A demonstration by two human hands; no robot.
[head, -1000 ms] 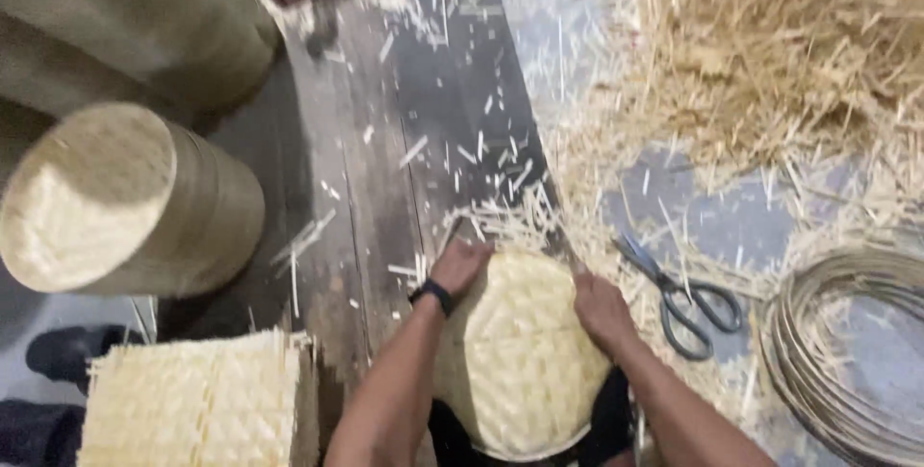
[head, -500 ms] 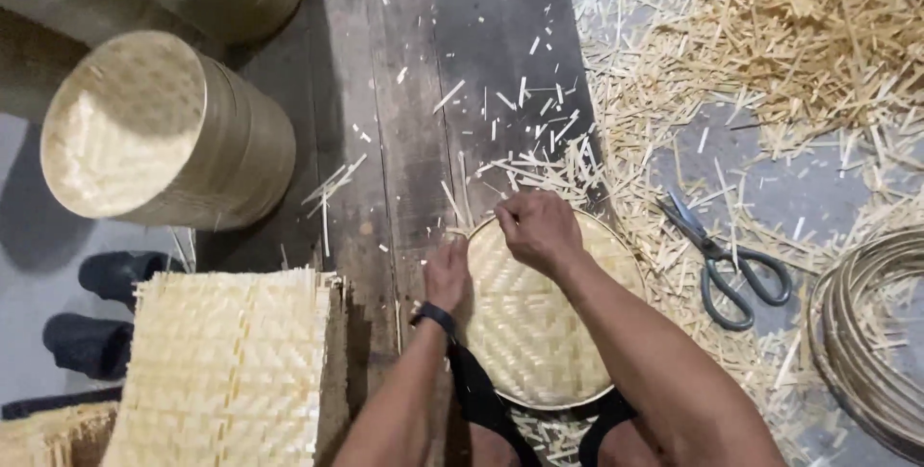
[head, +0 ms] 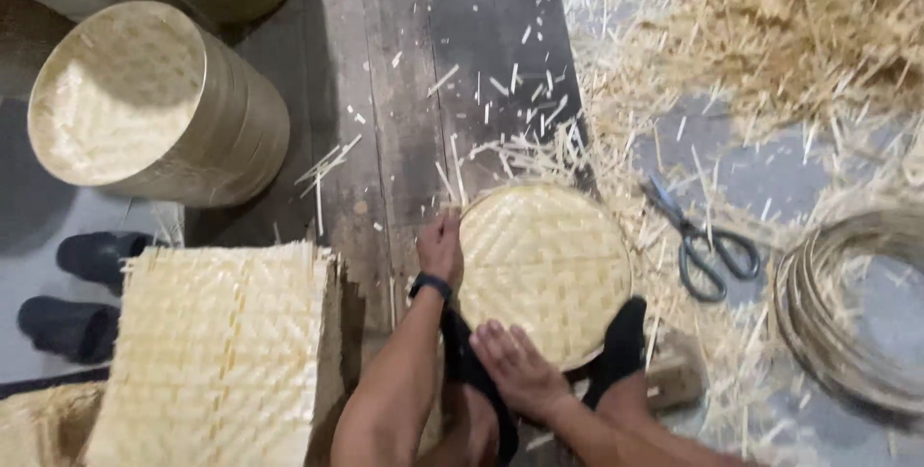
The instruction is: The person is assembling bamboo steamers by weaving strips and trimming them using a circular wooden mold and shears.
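The left hand (head: 440, 247), a dark band at its wrist, is closed over the left rim of a round woven bamboo tray (head: 545, 272), fingers curled onto the edge. The right hand (head: 515, 363) lies spread and flat on the tray's near edge, fingers extended, pressing on the weave rather than gripping it. The tray sits face up in front of the person, resting over their lap and the dark wooden floor (head: 423, 130), between the two hands. Just to its right, a pair of scissors (head: 701, 244) with dark handles lies among scattered bamboo slivers (head: 616, 120). Farther right, a coil of thin bamboo hoops (head: 847, 323) rests on the floor, and behind it a loose heap of bamboo shavings (head: 799, 24) fills the far corner. On the left, a stack of square woven mats (head: 217, 351) lies near the left forearm; beyond it stands a tall stack of round trays (head: 154, 101) tipped on its side, and a pair of dark sandals (head: 82, 294) sits at the left edge.
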